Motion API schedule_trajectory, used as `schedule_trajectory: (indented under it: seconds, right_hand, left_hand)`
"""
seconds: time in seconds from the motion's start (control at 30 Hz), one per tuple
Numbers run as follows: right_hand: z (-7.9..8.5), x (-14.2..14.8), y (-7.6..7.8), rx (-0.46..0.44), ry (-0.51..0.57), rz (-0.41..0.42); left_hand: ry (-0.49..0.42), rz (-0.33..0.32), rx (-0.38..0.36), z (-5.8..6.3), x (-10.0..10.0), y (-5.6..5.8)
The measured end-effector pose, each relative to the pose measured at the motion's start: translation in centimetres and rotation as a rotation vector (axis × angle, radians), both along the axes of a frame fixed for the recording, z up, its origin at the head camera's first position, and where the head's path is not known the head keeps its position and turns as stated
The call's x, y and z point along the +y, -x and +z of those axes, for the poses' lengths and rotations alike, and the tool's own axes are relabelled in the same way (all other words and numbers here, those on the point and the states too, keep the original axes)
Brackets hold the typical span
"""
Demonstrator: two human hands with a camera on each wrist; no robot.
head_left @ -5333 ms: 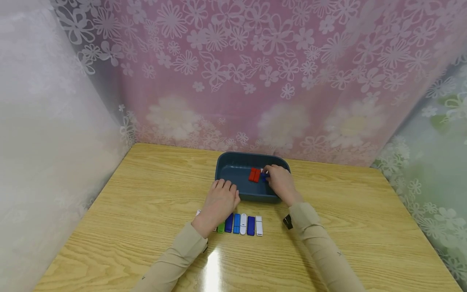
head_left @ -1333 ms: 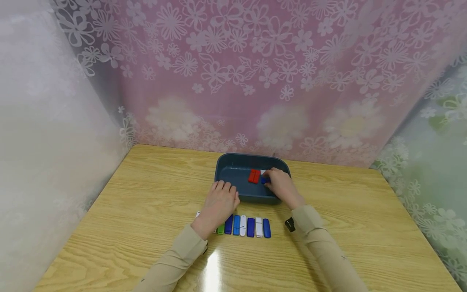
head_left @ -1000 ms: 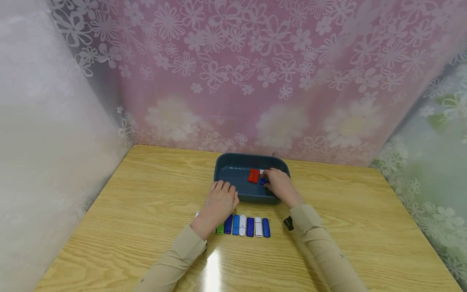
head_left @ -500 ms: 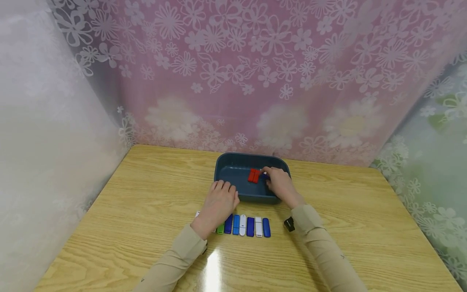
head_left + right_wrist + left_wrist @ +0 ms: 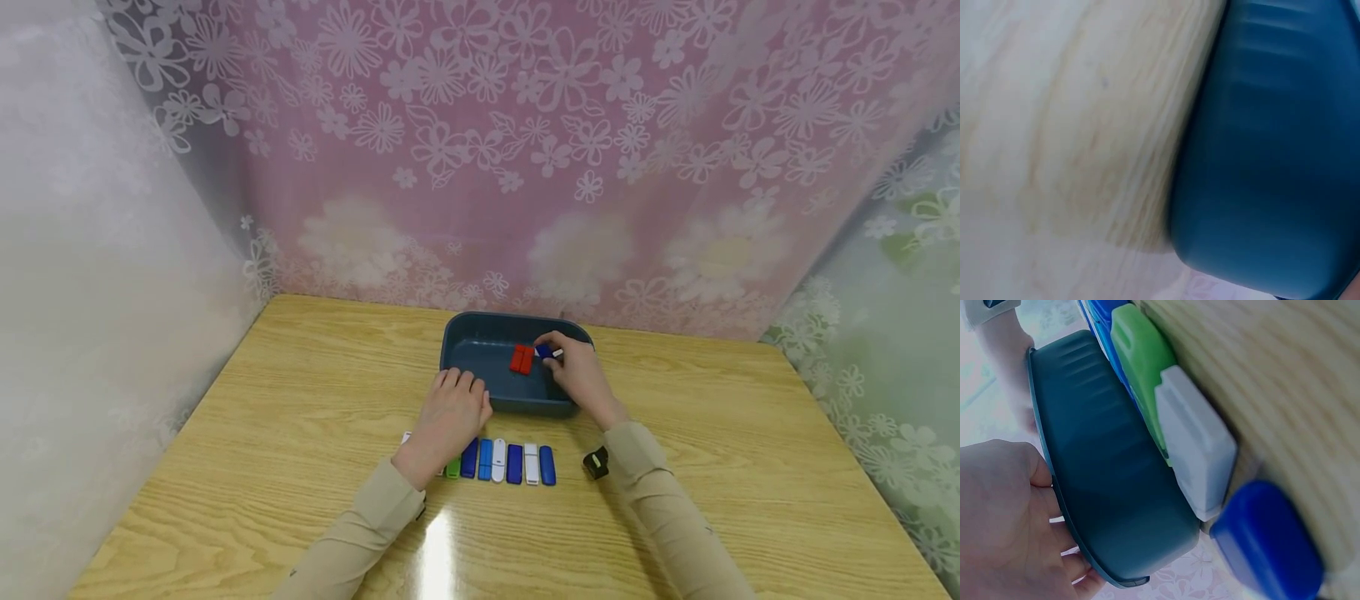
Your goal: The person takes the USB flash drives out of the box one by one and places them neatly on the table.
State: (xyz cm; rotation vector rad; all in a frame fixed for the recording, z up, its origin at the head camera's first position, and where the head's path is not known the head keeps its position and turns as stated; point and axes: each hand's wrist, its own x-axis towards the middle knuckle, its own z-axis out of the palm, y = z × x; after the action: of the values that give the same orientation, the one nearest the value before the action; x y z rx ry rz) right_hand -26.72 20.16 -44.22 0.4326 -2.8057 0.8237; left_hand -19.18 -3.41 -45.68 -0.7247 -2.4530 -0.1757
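The fingers of my left hand (image 5: 448, 417) hook over the near rim of a dark blue-green plastic tub (image 5: 480, 327); in the left wrist view they pass behind the tub's edge. Inside the tub's right half, my right hand (image 5: 579, 371) pinches a dark blue USB flash drive (image 5: 544, 352) with a white end between thumb and fingers. Two red flash drives (image 5: 522, 359) lie side by side just left of it. Only the tub's outer wall (image 5: 1272, 162) and the tabletop fill the right wrist view.
On the wooden table (image 5: 300, 400), flash drives form a row before the tub: a blue one (image 5: 547, 466) at the right end, then several white, blue and green (image 5: 1144, 369) ones. My left hand covers part of the row. A floral curtain (image 5: 465, 167) hangs behind.
A blue flash drive has joined the right end of the row since the oldest frame. In the last second my right hand has raised the dark blue drive slightly; my left hand has stayed put.
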Motion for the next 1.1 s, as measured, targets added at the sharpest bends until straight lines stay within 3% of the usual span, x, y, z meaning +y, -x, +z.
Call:
schedule_trajectory:
  seconds: [0.3,0.57,0.77,0.87,1.1]
  right_hand:
    - [1.2,0.8,-0.9,-0.109,0.406,-0.029]
    - [2.8,1.3,-3.5,-0.119,0.557,0.039]
    - [4.1,1.7,-6.5,-0.058,0.52,0.056]
    - [3.5,2.4,-7.3,-0.036,0.48,0.053]
    - [3.1,3.3,-9.9,-0.089,0.43,0.069]
  left_hand:
    - [0.008,-0.001,-0.012,0.1,0.1,-0.1]
    - [0.022,0.01,-0.047,0.2,0.0,-0.2]
    - [0.012,-0.001,-0.032,0.2,0.0,-0.2]
    - [0.016,-0.001,-0.035,0.2,0.0,-0.2]
    - [0.037,0.023,-0.042,0.3,0.1,-0.2]
